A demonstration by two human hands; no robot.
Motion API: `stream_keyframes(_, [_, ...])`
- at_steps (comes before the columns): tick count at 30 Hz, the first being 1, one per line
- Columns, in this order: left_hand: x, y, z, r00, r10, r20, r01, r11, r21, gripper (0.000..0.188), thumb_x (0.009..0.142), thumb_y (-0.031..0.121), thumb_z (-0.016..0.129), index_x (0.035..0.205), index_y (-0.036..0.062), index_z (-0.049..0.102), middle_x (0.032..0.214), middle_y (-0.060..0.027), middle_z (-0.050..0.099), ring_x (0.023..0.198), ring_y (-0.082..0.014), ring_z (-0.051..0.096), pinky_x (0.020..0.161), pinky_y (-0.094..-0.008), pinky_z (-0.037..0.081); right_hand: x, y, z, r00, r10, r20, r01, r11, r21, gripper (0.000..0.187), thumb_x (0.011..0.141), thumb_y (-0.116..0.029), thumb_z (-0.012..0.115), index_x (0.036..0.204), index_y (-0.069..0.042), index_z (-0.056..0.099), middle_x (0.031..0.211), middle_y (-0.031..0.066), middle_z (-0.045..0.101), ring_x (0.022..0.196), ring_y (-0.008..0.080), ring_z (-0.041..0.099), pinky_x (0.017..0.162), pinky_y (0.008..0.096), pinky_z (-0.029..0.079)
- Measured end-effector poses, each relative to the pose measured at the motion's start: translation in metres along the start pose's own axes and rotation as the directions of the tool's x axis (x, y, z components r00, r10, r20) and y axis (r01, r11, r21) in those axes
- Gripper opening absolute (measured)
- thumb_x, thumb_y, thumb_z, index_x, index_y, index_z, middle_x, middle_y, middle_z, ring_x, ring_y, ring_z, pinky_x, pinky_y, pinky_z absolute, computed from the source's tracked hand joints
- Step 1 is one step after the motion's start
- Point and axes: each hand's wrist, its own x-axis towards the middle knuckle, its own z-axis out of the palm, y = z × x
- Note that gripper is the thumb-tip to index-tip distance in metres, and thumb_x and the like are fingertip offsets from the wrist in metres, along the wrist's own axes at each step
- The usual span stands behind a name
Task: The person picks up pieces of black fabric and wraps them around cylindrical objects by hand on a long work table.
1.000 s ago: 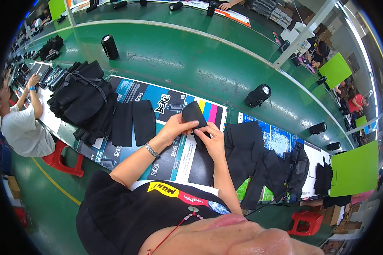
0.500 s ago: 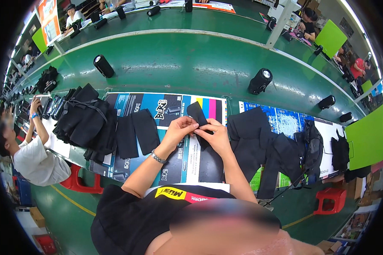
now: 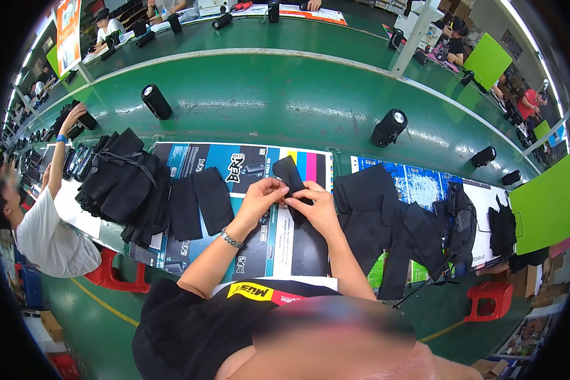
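Both hands meet over the printed sheets at the middle of the bench. Between my left hand (image 3: 263, 197) and my right hand (image 3: 315, 205) is a narrow black fabric piece (image 3: 287, 171), pinched by the thumbs and fingers of both. Its upper end sticks up past the fingertips, while its lower part hangs below, partly hidden. Left of my hands lie two flat black fabric strips (image 3: 213, 199), beside a tall heap of black fabric pieces (image 3: 123, 180) with a cord across it. More black fabric pieces (image 3: 365, 202) overlap to the right.
Cylindrical black speakers (image 3: 156, 102) stand on the green conveyor (image 3: 259, 88) beyond the bench; another speaker (image 3: 389, 126) is at right. A co-worker (image 3: 54, 234) sits at left. A green panel (image 3: 543, 206) rises at the far right. Red stools (image 3: 489, 300) stand below the bench.
My hands keep their pinch on the black fabric piece, with only slight finger movement. The co-worker at left has stretched an arm toward the dark items by the conveyor. The view has shifted slightly.
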Motion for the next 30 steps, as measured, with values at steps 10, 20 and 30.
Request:
stream_keyframes(10, [-0.001,-0.011,0.002,0.994,0.107,-0.005,-0.106,0.988,0.113,0.017,0.087,0.010,0.066,0.097,-0.0026,0.062,0.088,-0.0064,0.064,0.079,-0.0108,0.061,0.070,-0.0235,0.050,-0.002,-0.001,0.000,0.999,0.036,0.039,-0.037,0.999,0.021,0.018,0.071,-0.014,0.079,0.084,-0.004,0.073,0.103,0.0186,0.065,0.102,0.0312,0.061,0.088,0.0338,0.047])
stream_keyframes(20, [-0.001,-0.010,-0.002,0.999,0.035,-0.011,-0.036,0.992,-0.122,0.019,0.092,0.018,0.062,0.100,0.0012,0.060,0.086,-0.0010,0.062,0.079,-0.0088,0.060,0.076,-0.0233,0.048,0.003,0.007,0.001,0.987,0.160,0.027,-0.162,0.961,0.226,0.010,0.080,-0.010,0.071,0.085,-0.001,0.072,0.083,0.0050,0.065,0.087,0.0135,0.060,0.080,0.0242,0.044])
stream_keyframes(30, [0.010,-0.019,-0.003,0.993,0.058,0.102,-0.001,0.874,-0.486,0.018,0.097,0.020,0.053,0.105,0.0042,0.053,0.098,-0.0011,0.058,0.092,-0.0100,0.055,0.088,-0.0324,0.044,0.011,0.032,0.001,0.912,0.403,-0.075,-0.220,0.637,0.739,0.013,0.093,-0.012,0.058,0.099,-0.003,0.065,0.091,-0.0031,0.061,0.080,0.0033,0.052,0.072,0.0187,0.039])
